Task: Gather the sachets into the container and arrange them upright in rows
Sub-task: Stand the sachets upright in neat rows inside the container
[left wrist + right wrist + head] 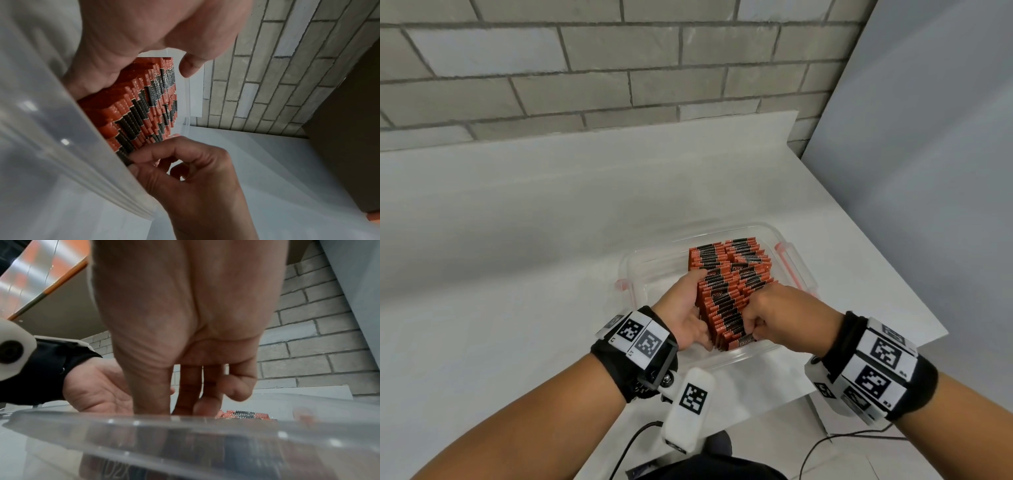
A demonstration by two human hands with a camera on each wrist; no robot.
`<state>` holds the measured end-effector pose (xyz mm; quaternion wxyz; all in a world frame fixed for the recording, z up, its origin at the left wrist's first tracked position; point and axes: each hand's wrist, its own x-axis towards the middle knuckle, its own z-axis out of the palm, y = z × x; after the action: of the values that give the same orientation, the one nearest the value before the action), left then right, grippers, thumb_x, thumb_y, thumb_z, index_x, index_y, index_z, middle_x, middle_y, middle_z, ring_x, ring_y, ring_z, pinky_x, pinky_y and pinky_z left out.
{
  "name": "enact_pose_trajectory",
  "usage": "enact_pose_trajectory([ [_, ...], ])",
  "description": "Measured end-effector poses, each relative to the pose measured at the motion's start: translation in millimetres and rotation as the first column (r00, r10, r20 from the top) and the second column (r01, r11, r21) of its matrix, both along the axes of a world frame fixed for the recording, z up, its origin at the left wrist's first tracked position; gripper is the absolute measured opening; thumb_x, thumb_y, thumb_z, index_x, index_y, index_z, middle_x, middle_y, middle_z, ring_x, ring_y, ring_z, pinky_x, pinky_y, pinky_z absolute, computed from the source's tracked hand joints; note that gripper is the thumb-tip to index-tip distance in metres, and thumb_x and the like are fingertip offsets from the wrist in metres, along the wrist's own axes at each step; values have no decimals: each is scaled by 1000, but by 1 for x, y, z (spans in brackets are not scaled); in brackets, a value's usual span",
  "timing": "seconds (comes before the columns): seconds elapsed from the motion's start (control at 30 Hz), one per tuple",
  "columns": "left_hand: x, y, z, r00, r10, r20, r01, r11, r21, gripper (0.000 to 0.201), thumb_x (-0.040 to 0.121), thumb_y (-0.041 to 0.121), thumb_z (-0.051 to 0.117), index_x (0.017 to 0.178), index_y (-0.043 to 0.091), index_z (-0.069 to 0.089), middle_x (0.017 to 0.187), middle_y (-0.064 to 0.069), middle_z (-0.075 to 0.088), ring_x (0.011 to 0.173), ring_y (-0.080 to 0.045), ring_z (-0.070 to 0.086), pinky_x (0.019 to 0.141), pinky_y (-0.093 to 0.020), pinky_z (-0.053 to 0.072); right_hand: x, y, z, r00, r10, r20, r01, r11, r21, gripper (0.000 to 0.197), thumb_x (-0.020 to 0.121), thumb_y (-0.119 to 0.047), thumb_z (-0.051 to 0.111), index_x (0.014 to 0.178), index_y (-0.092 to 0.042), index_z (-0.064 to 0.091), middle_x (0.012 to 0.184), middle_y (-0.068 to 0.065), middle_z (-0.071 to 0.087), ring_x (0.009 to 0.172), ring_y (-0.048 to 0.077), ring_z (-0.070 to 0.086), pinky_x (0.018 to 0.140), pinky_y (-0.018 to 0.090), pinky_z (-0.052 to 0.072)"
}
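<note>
A clear plastic container [647, 260] with red-orange handles sits on the white table. Red-orange and black sachets [726, 298] stand upright in packed rows in its right part. My left hand [681, 308] lies flat against the left side of the near row, fingers straight along it. My right hand [780, 315] is curled at the row's near right end, fingertips and thumb pinching the sachets. The left wrist view shows the sachets [139, 104] between my left palm [144, 32] and my right hand [195, 170]. In the right wrist view the container rim [185, 423] hides most of the sachets [244, 414].
The white table [517, 240] runs to a brick wall [585, 68] at the back. A grey panel [928, 137] stands on the right, past the table's right edge [914, 308]. Black cables [825, 442] hang below the near edge.
</note>
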<state>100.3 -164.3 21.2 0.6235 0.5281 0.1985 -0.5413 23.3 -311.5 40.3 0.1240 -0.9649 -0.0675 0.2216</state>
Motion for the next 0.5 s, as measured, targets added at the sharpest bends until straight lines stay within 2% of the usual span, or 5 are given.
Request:
enact_pose_trajectory([
  [0.1, 0, 0, 0, 1000, 10, -1, -10, 1000, -1, 31, 97, 38, 45, 88, 9, 50, 115, -23, 55, 123, -49, 46, 107, -64, 19, 4, 1, -1, 1000, 19, -26, -19, 1000, -17, 15, 83, -6, 61, 87, -16, 72, 89, -5, 69, 82, 11, 60, 76, 29, 50],
  [0.2, 1, -1, -1, 999, 32, 6, -32, 999, -5, 30, 97, 37, 44, 89, 9, 52, 97, -20, 59, 117, -45, 52, 97, -61, 31, 6, 3, -1, 998, 56, -26, -57, 997, -46, 13, 82, -6, 63, 85, -16, 71, 87, -5, 69, 80, 12, 60, 73, 25, 49],
  [0.3, 0, -2, 0, 998, 56, 15, -56, 998, -28, 29, 97, 36, 46, 88, 10, 54, 91, -16, 61, 107, -40, 56, 91, -57, 37, 9, 4, -4, 997, 67, -24, -68, 996, -56, 13, 81, -6, 63, 82, -16, 70, 85, -6, 68, 78, 10, 59, 72, 24, 48],
  [0.43, -1, -2, -1, 998, 63, 20, -62, 997, -36, 27, 97, 35, 46, 86, 11, 52, 93, -16, 61, 109, -40, 56, 93, -58, 36, 10, 1, -7, 999, 33, -28, -33, 999, -13, 12, 81, -6, 64, 81, -15, 71, 81, -7, 67, 72, 5, 54, 66, 15, 43],
  [0.5, 0, 0, -2, 999, 40, 28, -39, 999, -27, 27, 97, 36, 45, 88, 11, 50, 107, -19, 60, 118, -44, 51, 101, -60, 28, 8, -3, -5, 998, 8, -69, -4, 999, 51, 8, 83, -11, 67, 88, -14, 72, 82, -9, 67, 68, 1, 54, 62, 5, 38],
])
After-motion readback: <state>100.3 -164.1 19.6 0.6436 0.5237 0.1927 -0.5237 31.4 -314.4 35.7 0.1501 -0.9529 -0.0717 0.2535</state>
